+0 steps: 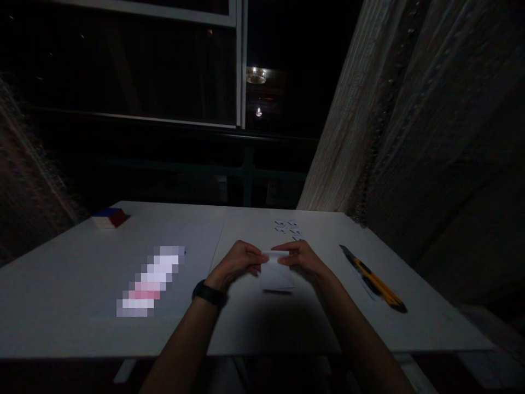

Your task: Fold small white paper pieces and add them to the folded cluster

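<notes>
A small white piece of paper (277, 278), seemingly folded, is held between both hands over the middle of the table. My left hand (243, 258) pinches its upper left corner between thumb and fingers; a dark band circles that wrist. At the upper right corner, my right hand (302, 257) grips the same paper, thumb on the near face. Just beyond the hands lie several small paper pieces with dark marks (280, 224). A yellow and black utility knife (379, 287) rests to the right of my right forearm, its blade end pointing away from me.
The white table (241, 334) reaches toward a dark window. On its left lies a large sheet of paper (200, 246), partly blurred out by pixels. A blue, red and white cube (110, 218) sits at the far left edge. A curtain (340, 120) hangs behind the right side.
</notes>
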{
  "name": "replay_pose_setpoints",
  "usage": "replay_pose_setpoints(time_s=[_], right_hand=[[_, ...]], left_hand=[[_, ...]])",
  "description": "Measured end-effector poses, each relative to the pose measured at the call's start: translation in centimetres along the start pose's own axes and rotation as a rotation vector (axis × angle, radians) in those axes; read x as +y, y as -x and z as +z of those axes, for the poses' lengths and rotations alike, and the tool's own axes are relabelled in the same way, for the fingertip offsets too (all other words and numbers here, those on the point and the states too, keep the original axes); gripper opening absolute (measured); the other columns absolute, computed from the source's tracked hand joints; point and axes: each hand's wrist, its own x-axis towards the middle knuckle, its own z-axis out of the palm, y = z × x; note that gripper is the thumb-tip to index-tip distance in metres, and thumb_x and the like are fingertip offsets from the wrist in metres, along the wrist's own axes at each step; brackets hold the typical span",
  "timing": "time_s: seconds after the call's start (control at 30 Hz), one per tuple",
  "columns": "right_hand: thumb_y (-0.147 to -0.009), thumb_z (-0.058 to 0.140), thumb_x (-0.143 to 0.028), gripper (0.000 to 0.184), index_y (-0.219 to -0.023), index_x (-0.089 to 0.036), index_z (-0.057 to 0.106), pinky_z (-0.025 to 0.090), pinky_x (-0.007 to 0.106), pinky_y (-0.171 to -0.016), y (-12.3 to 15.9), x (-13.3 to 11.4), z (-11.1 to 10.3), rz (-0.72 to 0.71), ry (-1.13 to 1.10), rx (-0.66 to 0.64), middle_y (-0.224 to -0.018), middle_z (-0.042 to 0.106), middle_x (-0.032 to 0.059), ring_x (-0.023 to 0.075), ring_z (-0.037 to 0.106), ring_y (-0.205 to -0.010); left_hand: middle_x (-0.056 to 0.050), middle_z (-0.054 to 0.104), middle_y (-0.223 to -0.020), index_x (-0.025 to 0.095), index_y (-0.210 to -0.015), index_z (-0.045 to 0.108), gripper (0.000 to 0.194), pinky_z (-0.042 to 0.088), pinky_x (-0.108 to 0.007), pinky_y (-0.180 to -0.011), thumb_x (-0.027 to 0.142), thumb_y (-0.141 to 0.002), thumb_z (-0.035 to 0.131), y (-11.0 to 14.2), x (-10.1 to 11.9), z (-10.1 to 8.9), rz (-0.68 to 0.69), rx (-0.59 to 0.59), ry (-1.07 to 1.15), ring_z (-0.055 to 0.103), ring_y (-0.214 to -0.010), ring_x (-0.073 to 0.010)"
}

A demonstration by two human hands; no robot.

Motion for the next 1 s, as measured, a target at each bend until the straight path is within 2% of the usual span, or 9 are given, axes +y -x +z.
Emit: replay_pose_setpoints(time_s=[0.5,0.8,0.9,1.0], right_hand=[[-0.048,0.073,-0.017,0.045,-0.092,-0.01,0.068,0.039,0.022,-0.05,0.2,-0.3,0.1,0.042,-0.043,-0.041,-0.066,0.066,0.003,0.0101,0.053,-0.051],[-0.052,0.073,-0.023,0.047,-0.096,-0.01,0.066,0.041,0.024,-0.052,0.3,-0.3,0.1,0.048,0.045,-0.023,-0.066,0.065,0.0028,0.0107,0.053,-0.051],[-0.054,0.072,-0.026,0.043,-0.095,-0.011,0.066,0.044,0.028,-0.061,0.2,-0.4,0.4,-0.036,0.163,-0.05,-0.076,0.067,0.0048,0.0155,0.059,-0.063],[-0.057,0.071,-0.03,0.037,-0.091,-0.015,0.068,0.044,0.032,-0.076,-0.1,-0.9,1.2,-0.181,0.4,-0.075,-0.09,0.067,0.0061,0.0211,0.06,-0.083]], left_hand=[[-0.002,0.06,-0.05,0.008,-0.058,0.061,0.022,0.046,-0.023,-0.047,0.018,-0.05,0.079,-0.1,-0.1,0.1,-0.084,0.055,0.097,0.055,-0.044,-0.0102],[-0.001,0.058,-0.047,0.008,-0.055,0.06,0.019,0.044,-0.021,-0.045,0.015,-0.049,0.078,-0.3,-0.3,0.2,-0.078,0.072,0.145,0.054,-0.044,-0.0096],[-0.001,0.057,-0.045,0.008,-0.053,0.06,0.017,0.043,-0.02,-0.043,0.014,-0.05,0.076,-0.2,-0.2,0.3,-0.075,0.067,0.136,0.053,-0.042,-0.0092],[0.0,0.055,-0.044,0.009,-0.053,0.06,0.016,0.043,-0.02,-0.044,0.015,-0.051,0.075,-0.1,-0.2,0.3,-0.078,0.049,0.11,0.053,-0.042,-0.0092]])
